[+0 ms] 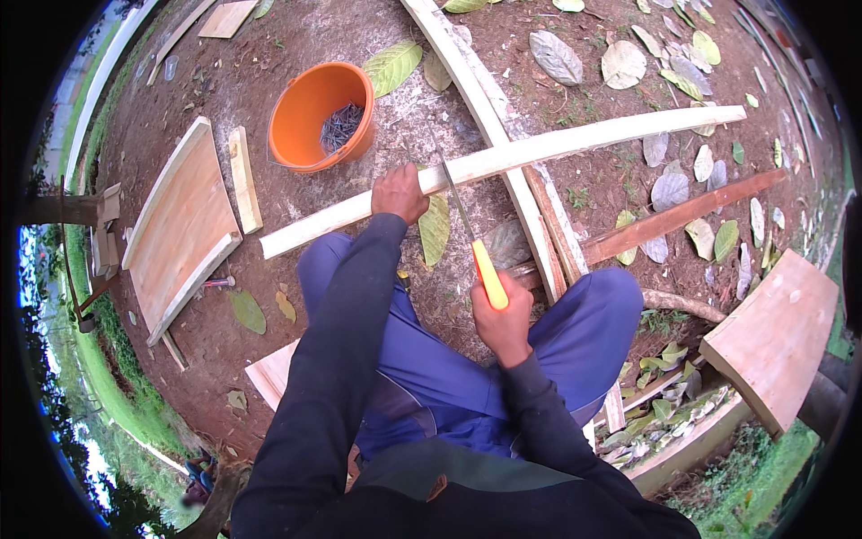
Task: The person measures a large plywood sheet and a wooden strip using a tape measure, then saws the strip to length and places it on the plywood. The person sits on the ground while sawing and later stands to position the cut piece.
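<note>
A long pale wooden batten [575,144] runs crosswise in front of my knees, lying over other timber. My left hand [400,194] is closed round it, left of the saw. In my right hand [503,319] is a handsaw [488,277] with a yellow and orange handle, the fist wrapped round its grip. The saw's thin blade crosses the batten just right of my left hand. Whether its teeth have cut into the wood is too small to tell. Beneath the batten lies a pale beam [480,94] pointing away from me.
An orange bucket [296,117] holding several nails stands beyond my left hand. Left of it are a short wood strip [243,180], a framed plywood panel [184,234] and a hammer [218,283]. A reddish plank [682,216] and another panel [777,337] lie right, among fallen leaves.
</note>
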The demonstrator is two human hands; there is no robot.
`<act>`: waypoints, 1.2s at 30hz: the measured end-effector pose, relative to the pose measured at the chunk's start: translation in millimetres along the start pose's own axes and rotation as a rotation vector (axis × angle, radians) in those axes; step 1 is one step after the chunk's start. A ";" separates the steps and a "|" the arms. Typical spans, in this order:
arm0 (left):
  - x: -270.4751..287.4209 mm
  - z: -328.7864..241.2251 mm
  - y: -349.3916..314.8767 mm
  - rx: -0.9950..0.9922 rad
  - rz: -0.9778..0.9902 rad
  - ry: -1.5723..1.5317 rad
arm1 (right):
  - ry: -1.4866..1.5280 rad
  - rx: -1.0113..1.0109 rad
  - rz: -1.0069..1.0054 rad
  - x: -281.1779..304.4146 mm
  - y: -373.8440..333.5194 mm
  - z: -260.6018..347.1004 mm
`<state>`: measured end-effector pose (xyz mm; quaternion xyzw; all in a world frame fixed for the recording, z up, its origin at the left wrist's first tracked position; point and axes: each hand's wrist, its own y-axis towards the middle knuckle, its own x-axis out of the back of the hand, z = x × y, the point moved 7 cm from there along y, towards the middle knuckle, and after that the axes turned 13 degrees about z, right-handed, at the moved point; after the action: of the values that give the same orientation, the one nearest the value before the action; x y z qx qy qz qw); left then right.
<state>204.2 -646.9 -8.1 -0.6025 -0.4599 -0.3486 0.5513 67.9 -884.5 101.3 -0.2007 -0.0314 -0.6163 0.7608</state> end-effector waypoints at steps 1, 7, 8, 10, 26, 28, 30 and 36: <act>-0.7 -0.2 -1.1 -0.002 -0.004 -0.006 | -0.032 0.045 -0.037 -10.3 38.4 5.1; 3.1 -5.1 -6.3 0.034 0.064 -0.020 | -0.057 0.044 -0.008 -22.6 49.9 5.8; 3.3 -2.1 -5.0 0.049 0.080 -0.018 | -0.069 0.035 -0.016 -9.0 13.1 6.7; 1.7 -0.8 -3.0 0.038 0.058 -0.010 | 0.001 -0.022 0.027 19.3 -52.6 1.7; 9.4 -7.9 -2.9 0.025 0.037 0.006 | 0.055 -0.107 0.007 26.4 -75.1 -4.3; 5.5 -5.7 -3.5 0.043 0.038 0.004 | 0.032 -0.072 0.019 18.8 -55.0 -7.4; 8.9 -8.8 -7.8 0.058 0.062 -0.019 | -0.022 -0.005 -0.007 0.1 8.1 -7.1; 12.3 -10.6 -4.5 0.069 0.147 -0.064 | -0.072 0.116 -0.091 -33.7 101.3 7.1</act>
<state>205.0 -655.4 6.4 -0.6261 -0.4437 -0.2717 0.5808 157.6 -834.7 70.9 -0.1768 -0.1036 -0.6399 0.7407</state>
